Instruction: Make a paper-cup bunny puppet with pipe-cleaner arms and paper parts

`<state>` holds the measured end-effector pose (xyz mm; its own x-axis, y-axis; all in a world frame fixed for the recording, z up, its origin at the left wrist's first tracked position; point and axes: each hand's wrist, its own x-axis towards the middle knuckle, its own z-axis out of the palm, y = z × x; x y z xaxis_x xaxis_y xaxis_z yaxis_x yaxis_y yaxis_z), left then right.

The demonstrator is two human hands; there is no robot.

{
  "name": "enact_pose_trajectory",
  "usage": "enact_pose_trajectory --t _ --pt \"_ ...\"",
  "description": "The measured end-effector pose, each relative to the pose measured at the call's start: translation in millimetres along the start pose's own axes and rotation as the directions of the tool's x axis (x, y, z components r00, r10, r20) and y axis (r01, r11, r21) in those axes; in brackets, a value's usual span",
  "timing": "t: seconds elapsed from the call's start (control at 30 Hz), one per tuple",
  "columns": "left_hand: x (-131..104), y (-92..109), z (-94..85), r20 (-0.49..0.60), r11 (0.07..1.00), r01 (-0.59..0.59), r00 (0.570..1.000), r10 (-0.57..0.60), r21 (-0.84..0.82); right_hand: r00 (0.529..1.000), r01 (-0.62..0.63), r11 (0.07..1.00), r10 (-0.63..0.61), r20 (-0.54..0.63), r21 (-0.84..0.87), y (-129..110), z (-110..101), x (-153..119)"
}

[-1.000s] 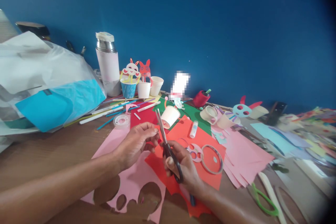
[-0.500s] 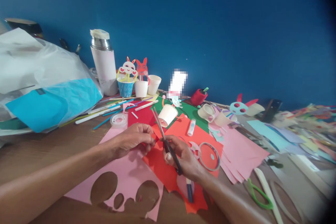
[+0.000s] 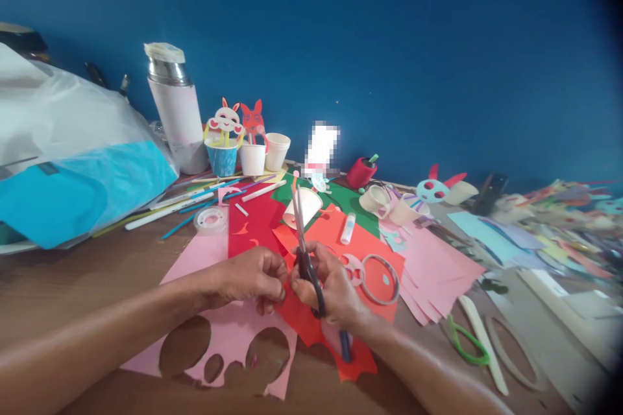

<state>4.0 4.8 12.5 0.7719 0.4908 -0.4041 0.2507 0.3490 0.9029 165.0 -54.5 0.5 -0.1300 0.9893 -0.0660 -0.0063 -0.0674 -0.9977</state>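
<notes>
above the orange paper [image 3: 316, 324], the right hand [image 3: 324, 282] grips the scissors [image 3: 307, 262]; the left hand [image 3: 257, 279] pinches its fingertips together, anything between them hard to make out. one pink sheet [image 3: 233, 337] lies partly under the left arm. behind stand two paper animals [image 3: 226, 119] in cups; a bag [image 3: 78, 136] is cut off.

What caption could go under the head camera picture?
Scissors in the right hand, left hand close by, above pink paper full of holes.

A pale, silver-necked flask [image 3: 176, 118] stands near the blue wall [image 3: 302, 26], beside a bulging plastic bag [image 3: 80, 120]
</notes>
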Motion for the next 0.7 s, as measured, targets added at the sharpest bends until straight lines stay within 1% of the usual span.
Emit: enact_pose_trajectory --t 0.17,0.23,0.33,0.5,0.7 --pt "3 1 2.2 -0.125 0.984 -0.042 0.992 0.021 -0.172 0.99 0.035 0.997 -0.024 -0.14 0.076 3 -1 4" --pt "4 0 3.1 -0.149 0.976 -0.067 0.988 0.036 -0.206 0.983 0.046 0.996 -0.031 -0.181 0.08 2 -1 5" --pt "4 -2 4.4 -0.164 0.969 -0.09 0.985 0.053 -0.228 0.979 0.054 0.996 -0.039 -0.199 0.073 3 0 5" --pt "4 -2 6.3 -0.205 0.965 -0.092 0.978 0.042 -0.244 0.971 0.088 0.995 -0.074 -0.225 0.05 4 1 5" --pt "5 -6 11.5 -0.244 0.954 -0.138 0.967 0.072 -0.267 0.966 0.084 0.996 -0.076 -0.246 0.022 0 2 3"
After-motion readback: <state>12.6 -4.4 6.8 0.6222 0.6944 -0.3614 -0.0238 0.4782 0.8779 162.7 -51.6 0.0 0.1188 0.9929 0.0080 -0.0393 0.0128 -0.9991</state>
